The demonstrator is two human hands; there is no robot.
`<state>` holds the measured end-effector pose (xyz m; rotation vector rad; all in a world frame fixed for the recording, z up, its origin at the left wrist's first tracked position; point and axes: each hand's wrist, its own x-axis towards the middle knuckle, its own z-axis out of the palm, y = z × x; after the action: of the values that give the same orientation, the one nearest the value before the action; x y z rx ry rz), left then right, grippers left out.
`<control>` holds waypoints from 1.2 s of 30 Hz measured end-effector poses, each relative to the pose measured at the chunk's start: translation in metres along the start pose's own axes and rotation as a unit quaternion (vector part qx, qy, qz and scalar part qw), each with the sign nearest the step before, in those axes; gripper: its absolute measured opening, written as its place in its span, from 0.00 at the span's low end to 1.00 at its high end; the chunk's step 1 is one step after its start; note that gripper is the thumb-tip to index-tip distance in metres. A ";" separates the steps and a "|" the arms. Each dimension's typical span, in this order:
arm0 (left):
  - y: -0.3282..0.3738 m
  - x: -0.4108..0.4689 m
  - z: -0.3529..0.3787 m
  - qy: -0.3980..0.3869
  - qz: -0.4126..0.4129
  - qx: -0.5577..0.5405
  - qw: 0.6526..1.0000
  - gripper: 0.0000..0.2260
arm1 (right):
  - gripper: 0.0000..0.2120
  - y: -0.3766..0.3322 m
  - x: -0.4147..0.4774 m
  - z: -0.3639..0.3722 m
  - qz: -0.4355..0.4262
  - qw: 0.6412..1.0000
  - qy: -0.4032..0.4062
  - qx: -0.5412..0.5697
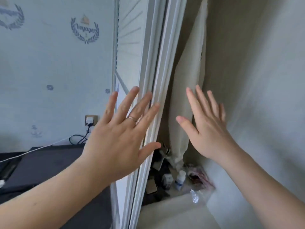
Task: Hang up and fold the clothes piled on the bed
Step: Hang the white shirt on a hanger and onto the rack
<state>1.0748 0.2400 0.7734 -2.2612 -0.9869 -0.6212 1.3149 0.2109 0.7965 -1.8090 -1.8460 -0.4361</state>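
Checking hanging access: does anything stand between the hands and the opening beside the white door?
Partly. The white door covers the opening's left side, its edge under the left hand. In the gap, a cream hanging cloth drops just beyond the open right hand. A bottle and clutter crowd the floor below. No piled clothes in view.

Wall socket (91,119), black cable (78,140), white bottle (180,179)
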 end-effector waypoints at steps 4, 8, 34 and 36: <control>-0.011 -0.114 0.019 -0.065 -0.083 -0.049 0.993 0.35 | 0.37 -0.063 -0.060 0.029 -0.031 0.996 -0.053 0.064; -0.034 -0.225 0.024 -0.168 -0.164 -0.060 0.970 0.36 | 0.36 -0.140 -0.105 0.058 -0.059 0.987 -0.097 0.109; -0.035 -0.818 -0.199 -0.265 -0.759 -0.013 0.594 0.38 | 0.40 -0.689 -0.436 0.197 -0.457 0.715 -0.500 0.171; -0.037 -0.838 -0.207 -0.261 -0.786 -0.003 0.561 0.39 | 0.40 -0.713 -0.448 0.209 -0.487 0.695 -0.505 0.157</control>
<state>0.4928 -0.2918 0.4192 -0.8396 -3.2356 -0.4792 0.5705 -0.0832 0.4621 -0.5958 -3.2914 0.7123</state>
